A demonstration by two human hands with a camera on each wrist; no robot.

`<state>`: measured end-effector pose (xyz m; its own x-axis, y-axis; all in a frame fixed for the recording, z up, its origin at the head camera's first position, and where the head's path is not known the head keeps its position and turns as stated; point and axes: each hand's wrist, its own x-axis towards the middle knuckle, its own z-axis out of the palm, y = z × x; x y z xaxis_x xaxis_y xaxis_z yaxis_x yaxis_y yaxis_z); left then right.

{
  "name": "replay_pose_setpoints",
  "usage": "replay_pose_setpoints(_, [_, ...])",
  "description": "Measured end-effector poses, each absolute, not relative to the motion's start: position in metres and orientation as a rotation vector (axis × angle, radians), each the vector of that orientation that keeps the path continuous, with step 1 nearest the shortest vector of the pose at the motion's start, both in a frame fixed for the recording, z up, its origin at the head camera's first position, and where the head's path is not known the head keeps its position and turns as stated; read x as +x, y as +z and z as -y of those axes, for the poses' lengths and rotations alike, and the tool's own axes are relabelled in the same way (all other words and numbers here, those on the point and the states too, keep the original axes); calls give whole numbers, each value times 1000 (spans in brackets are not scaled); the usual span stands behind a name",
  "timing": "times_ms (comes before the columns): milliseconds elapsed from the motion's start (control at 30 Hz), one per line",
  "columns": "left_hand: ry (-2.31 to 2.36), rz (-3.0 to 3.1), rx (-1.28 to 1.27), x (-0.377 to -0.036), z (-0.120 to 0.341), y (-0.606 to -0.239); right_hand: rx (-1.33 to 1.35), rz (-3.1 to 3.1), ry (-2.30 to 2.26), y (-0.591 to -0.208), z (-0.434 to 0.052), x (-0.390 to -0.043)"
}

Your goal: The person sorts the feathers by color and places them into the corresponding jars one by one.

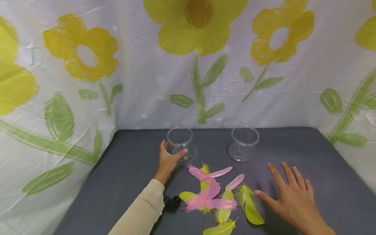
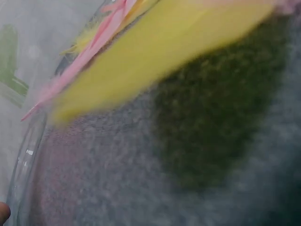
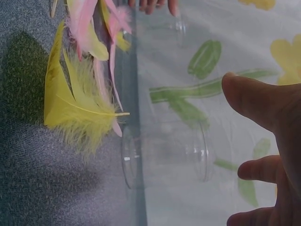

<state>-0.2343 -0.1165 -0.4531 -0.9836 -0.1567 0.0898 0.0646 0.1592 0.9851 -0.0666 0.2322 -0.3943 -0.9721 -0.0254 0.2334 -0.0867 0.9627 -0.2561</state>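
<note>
The person's left hand (image 1: pixel 168 159) is curling around the near side of the left clear jar (image 1: pixel 180 142), thumb and fingers wrapping its wall, holding it upright on the dark grey table (image 1: pixel 323 156). The right hand (image 1: pixel 292 195) is hovering with all 5 fingers spread apart and straight, holding nothing, its thumb tip lying just beside a yellow feather (image 1: pixel 249 205). A second clear jar (image 1: pixel 243 142) is standing apart to the right, and both jars are looking empty. The pile of pink and yellow feathers (image 1: pixel 212 195) is lying between the 2 hands, near the front of the table.

The feathers are looking very light, so a quick sweep of the open hand is likely to scatter them rather than gather them. The jars are also seeming light; a nudge could tip the unheld one.
</note>
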Motion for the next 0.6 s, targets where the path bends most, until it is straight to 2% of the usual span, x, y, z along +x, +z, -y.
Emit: replay_pose_setpoints(600, [-1778,2321,44,-248,107,-460,56,2924,373,-398,-232,-66])
